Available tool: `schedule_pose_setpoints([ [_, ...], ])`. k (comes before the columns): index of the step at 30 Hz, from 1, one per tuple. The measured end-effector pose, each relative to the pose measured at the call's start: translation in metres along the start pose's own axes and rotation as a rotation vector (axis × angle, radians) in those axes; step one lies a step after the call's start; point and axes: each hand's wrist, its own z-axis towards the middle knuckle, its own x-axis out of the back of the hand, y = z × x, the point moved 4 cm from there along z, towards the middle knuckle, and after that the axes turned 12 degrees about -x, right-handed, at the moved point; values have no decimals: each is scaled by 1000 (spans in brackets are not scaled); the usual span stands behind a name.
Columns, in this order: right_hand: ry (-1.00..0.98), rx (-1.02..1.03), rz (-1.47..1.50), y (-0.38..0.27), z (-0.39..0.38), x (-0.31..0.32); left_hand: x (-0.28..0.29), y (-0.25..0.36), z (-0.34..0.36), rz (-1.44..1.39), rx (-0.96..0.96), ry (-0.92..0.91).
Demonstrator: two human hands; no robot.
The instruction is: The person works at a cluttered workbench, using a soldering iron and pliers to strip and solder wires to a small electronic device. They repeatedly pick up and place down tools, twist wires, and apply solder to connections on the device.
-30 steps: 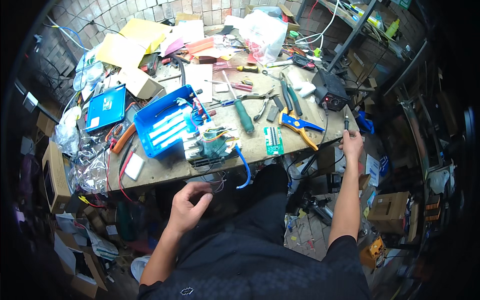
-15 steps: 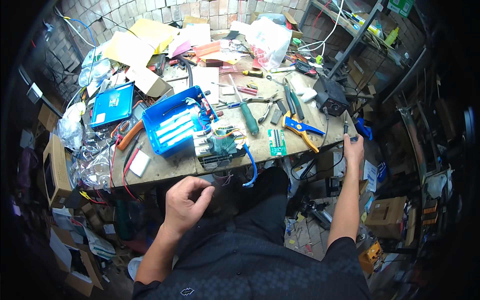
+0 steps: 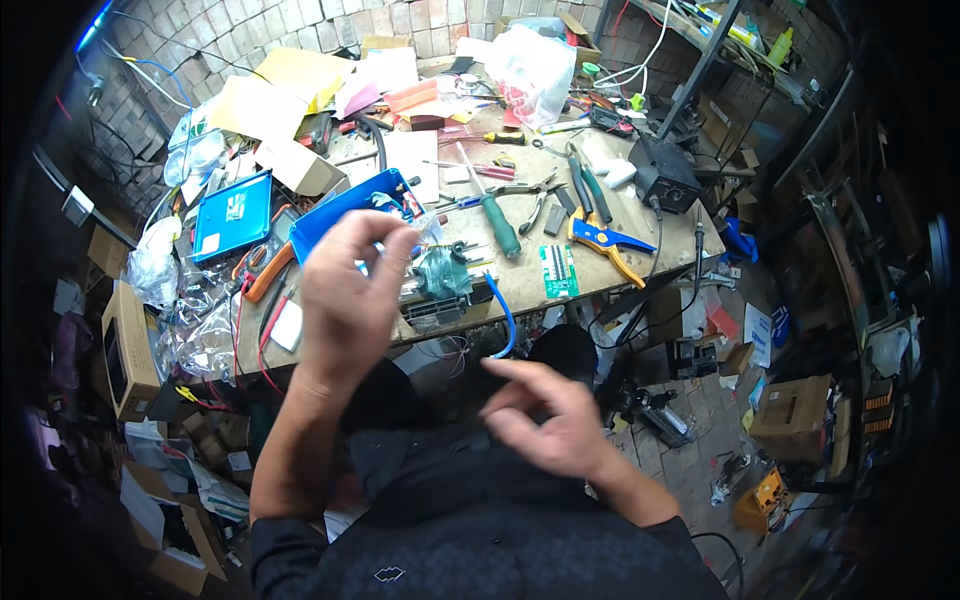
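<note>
Partly behind the left grip (image 3: 347, 293) — the blue box (image 3: 342, 199), on the bench (image 3: 632, 216).

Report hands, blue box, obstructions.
Right hand open, nothing visible in it. Left hand curled, contents unclear. Blue box open on bench, partly hidden behind left hand.

Single head-worn fisheye view, facing down and forward, hands (image 3: 348, 300) close, workbench (image 3: 520, 285) just beyond

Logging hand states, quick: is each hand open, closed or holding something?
Left hand: fingers curled; whether it holds anything cannot be told.
Right hand: open, nothing visible in it.
</note>
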Motion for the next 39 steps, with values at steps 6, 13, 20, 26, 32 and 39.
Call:
schedule_pose_setpoints([
  [6,66,-127,-94,27,33,-60,27,-47,-13,-457,242,30],
  [13,26,-222,-220,32,47,-79,23,-77,-33,-775,400,84],
  [20,142,-231,-246,38,61,-81,20,-91,-37,-990,480,93],
  [26,165,-252,-370,54,67,-84,20,-96,-40,-1114,528,73],
  [32,46,-331,-247,77,79,-98,24,-121,-54,-1150,582,40],
  [39,179,-322,-345,72,67,-92,36,-128,-56,-1008,556,-11],
])
